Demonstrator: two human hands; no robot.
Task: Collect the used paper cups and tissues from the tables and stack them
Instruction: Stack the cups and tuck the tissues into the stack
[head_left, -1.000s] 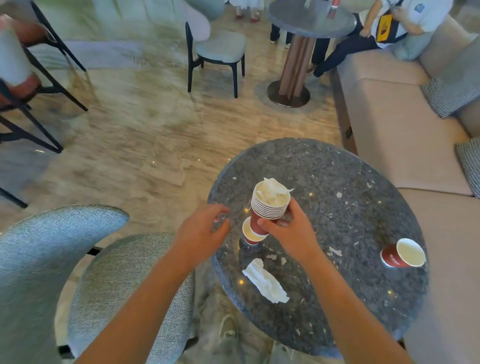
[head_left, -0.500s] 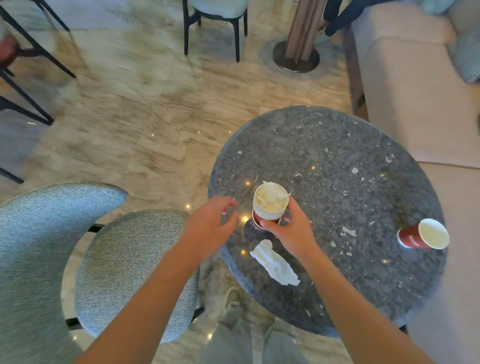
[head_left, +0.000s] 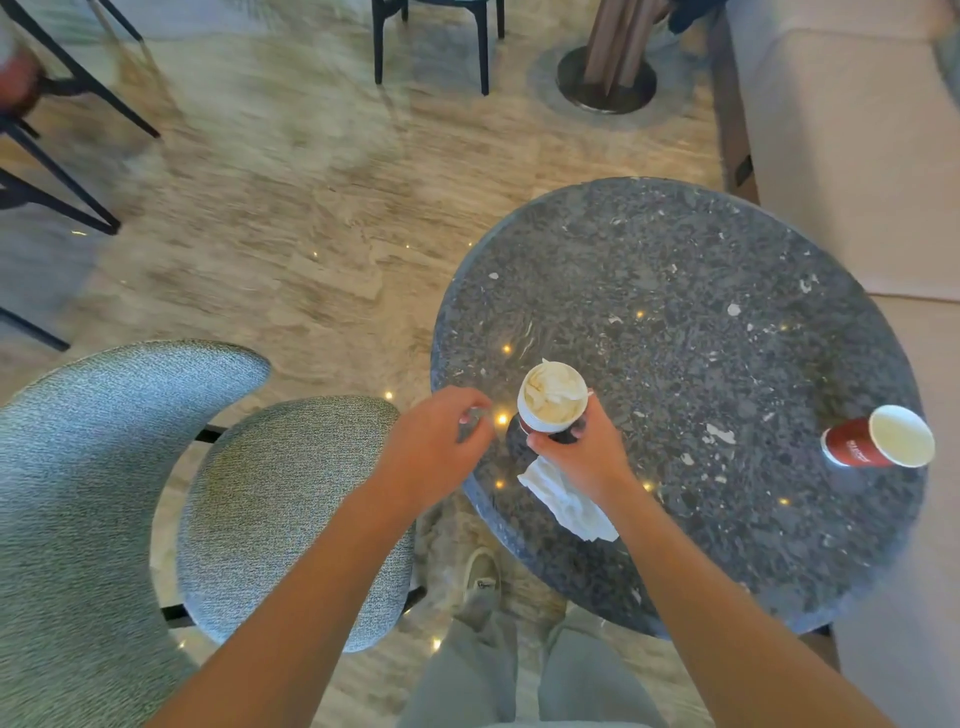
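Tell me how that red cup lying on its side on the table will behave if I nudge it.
The red cup lies on its side, so it will probably roll, likely curving because it tapers. It looks like empty paper, so likely light and easily crushed. It lies near the edge of the table and might roll off.

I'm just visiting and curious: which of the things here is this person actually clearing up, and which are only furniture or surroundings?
Part of the job:
- stack of red paper cups with crumpled tissue on top, in the right hand
- flat white tissue
- lone red paper cup lying on its side

Just there:
- round dark speckled stone table
- grey fabric chair
- beige sofa
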